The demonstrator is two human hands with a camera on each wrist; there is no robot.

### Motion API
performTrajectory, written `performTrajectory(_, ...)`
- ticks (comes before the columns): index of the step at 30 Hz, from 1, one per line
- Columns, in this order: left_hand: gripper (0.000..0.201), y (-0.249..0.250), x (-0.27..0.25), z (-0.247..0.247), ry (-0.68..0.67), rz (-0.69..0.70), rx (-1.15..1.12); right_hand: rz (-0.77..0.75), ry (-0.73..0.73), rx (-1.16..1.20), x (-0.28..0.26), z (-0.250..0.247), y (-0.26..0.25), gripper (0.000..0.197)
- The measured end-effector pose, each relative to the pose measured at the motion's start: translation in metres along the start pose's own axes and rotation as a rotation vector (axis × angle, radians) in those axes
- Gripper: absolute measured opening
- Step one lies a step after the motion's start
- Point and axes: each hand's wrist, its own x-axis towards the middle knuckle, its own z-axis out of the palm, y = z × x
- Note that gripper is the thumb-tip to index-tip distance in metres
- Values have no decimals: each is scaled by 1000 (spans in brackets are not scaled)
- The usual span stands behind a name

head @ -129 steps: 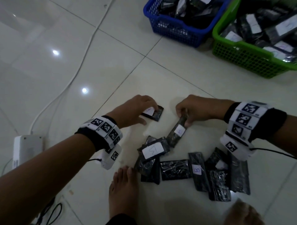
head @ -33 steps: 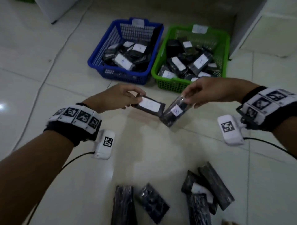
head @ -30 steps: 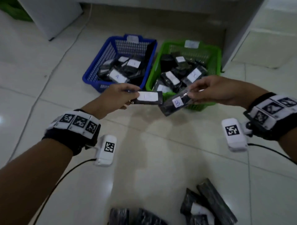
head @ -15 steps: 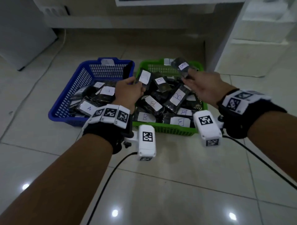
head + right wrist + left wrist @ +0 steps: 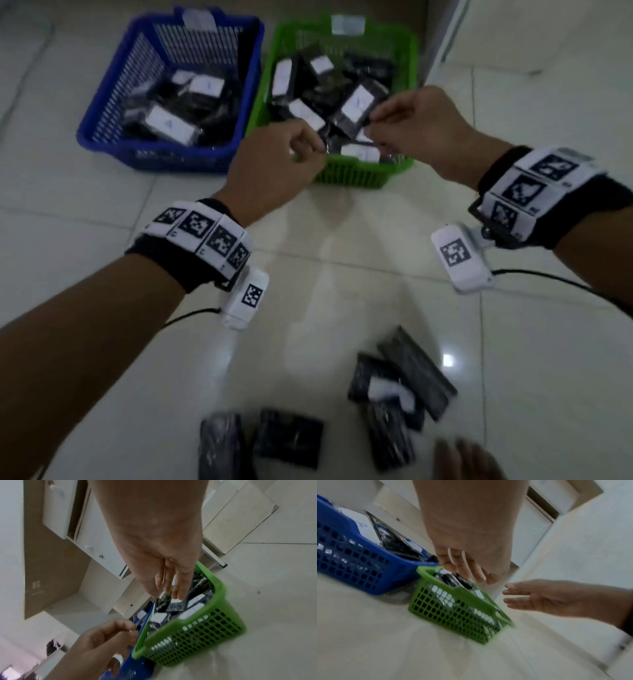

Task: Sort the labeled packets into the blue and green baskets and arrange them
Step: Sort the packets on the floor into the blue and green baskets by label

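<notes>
The blue basket and the green basket stand side by side on the floor, both holding black packets with white labels. My left hand hovers over the green basket's near rim, its fingers hanging loosely and holding nothing. My right hand is above the same basket's right half with straight fingers, also holding nothing. Several more black packets lie on the floor close to me, one with its white label up.
White floor tiles surround the baskets. A white cabinet base stands just right of the green basket. Cables trail from both wrist cameras. Toes of a foot show beside the floor packets at the bottom right.
Half a second ago each hand held a labelled packet over the green basket. Both hands now hold nothing and have drawn back toward its near rim.
</notes>
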Motion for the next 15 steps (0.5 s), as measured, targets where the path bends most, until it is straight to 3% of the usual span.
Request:
performTrajectory(4, 12, 14, -66, 34, -465, 112, 148, -1, -268, -260, -69, -6, 28, 18)
performTrajectory(7, 29, 24, -111, 58, -758, 252, 244, -7, -526, -514, -107, -6, 55, 24)
performTrajectory(11, 58, 25, -162, 88, -929, 411, 308, 175, -845, -770, -148, -6, 82, 59)
performTrajectory(15, 81, 13, -179, 97, -923, 433, 316, 196, -913, -833, -178, 4, 99, 86)
